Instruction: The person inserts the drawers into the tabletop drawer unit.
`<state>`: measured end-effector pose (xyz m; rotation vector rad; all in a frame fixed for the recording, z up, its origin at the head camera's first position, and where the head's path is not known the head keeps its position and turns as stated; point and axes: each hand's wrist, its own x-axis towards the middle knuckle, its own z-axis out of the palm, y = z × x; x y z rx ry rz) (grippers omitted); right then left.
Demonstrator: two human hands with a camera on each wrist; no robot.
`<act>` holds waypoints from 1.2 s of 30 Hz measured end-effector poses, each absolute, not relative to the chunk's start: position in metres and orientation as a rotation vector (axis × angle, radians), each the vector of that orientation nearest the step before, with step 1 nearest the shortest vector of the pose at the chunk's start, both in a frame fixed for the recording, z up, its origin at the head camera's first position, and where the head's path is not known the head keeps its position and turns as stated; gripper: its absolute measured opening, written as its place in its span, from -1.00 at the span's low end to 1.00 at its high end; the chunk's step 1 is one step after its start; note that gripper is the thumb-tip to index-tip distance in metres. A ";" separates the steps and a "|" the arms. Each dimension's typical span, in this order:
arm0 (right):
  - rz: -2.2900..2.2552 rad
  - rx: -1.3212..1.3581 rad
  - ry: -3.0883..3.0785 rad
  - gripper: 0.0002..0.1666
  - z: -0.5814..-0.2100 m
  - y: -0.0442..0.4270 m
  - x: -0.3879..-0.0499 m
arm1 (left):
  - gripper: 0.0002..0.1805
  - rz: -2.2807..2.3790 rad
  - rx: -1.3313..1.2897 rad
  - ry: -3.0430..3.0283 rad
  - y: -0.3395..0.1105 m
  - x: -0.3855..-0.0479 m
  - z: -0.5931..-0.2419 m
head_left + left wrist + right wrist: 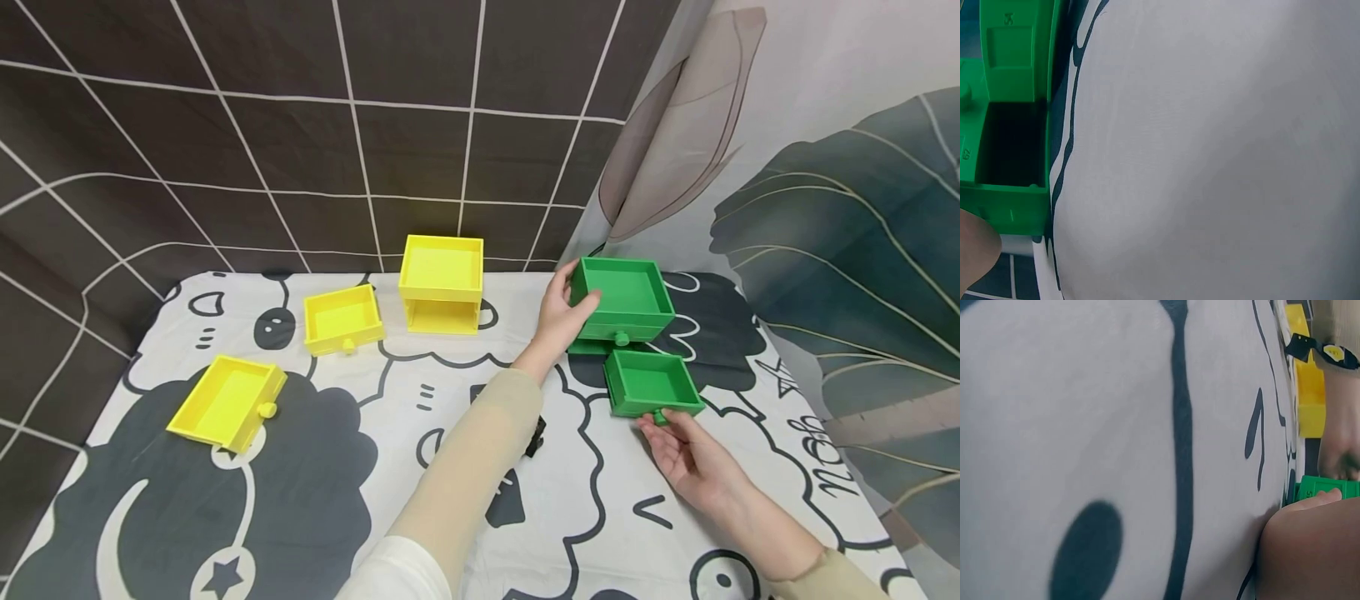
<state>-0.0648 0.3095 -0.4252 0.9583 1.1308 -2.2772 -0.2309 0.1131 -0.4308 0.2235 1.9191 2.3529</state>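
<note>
A small green drawer cabinet (622,292) stands at the right, with a tray-like top and a knobbed drawer front under it. My left hand (561,317) grips its left side, thumb over the top rim. In the left wrist view, part of that hand (977,250) lies against the green cabinet (1013,209), beside a dark opening. In front of the cabinet is a separate-looking green drawer (652,383); whether its back end is still inside cannot be told. My right hand (697,467) pinches that drawer's knob from the front.
A yellow cabinet (442,287) with an open lower bay stands at the back middle. Two yellow drawers (343,321) lie to its left, the nearer one (228,404) at an angle. Behind hangs a dark gridded cloth (420,150); a patterned cloth (600,533) covers the table.
</note>
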 end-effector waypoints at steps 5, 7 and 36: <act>-2.269 0.945 1.147 -0.58 -0.424 0.299 -0.069 | -0.25 2.355 0.230 1.919 0.113 -0.231 -0.430; -2.273 0.937 1.143 -0.58 -0.423 0.295 -0.071 | -0.24 2.355 0.228 1.921 0.113 -0.231 -0.429; -2.256 0.865 1.176 -0.56 -0.420 0.270 -0.090 | -0.24 2.363 0.219 1.909 0.114 -0.231 -0.432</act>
